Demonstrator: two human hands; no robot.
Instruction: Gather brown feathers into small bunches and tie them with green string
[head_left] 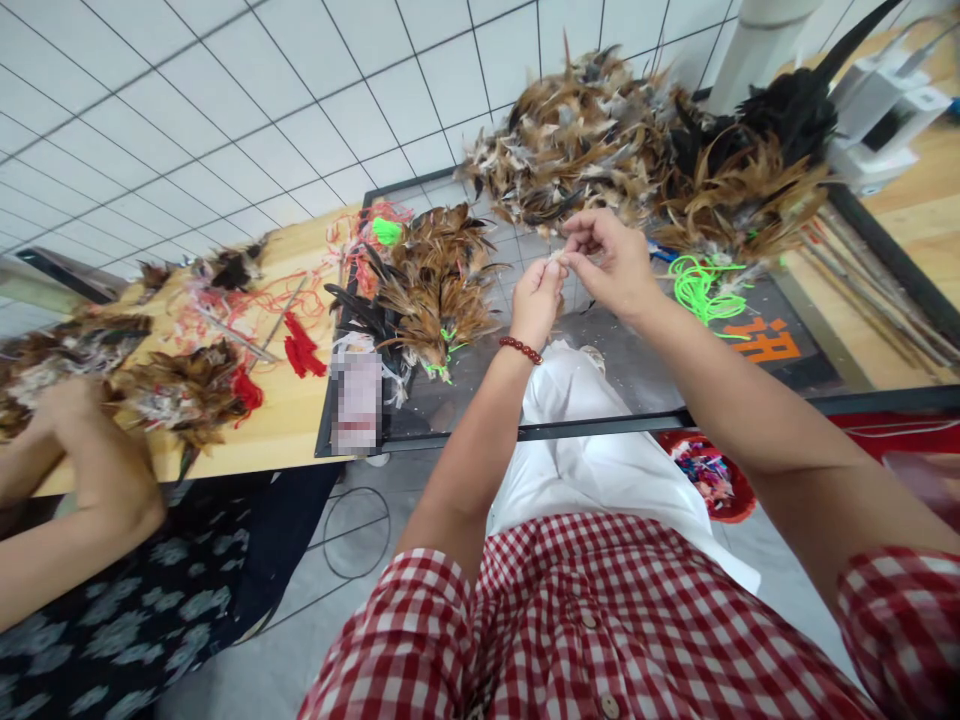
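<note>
My left hand (pixel 537 296), with a red bead bracelet on its wrist, is closed in a pinch over the glass-topped frame. My right hand (pixel 611 262) meets it at the fingertips, thumb and index finger pinched together. Something small and pale shows between the fingertips, too small to name. Behind my hands lies a large heap of brown feathers (pixel 577 140). A smaller brown feather bundle (pixel 435 285) with green string lies to the left. Bright green cord (pixel 701 288) is right of my right hand.
Thin sticks (pixel 877 285) and black feathers (pixel 784 120) lie at the right, near white devices (pixel 877 125). On the left, another person's hands (pixel 71 410) work among feathers by red string (pixel 304 345). A red basin (pixel 712 480) sits below the frame's front edge (pixel 600 428).
</note>
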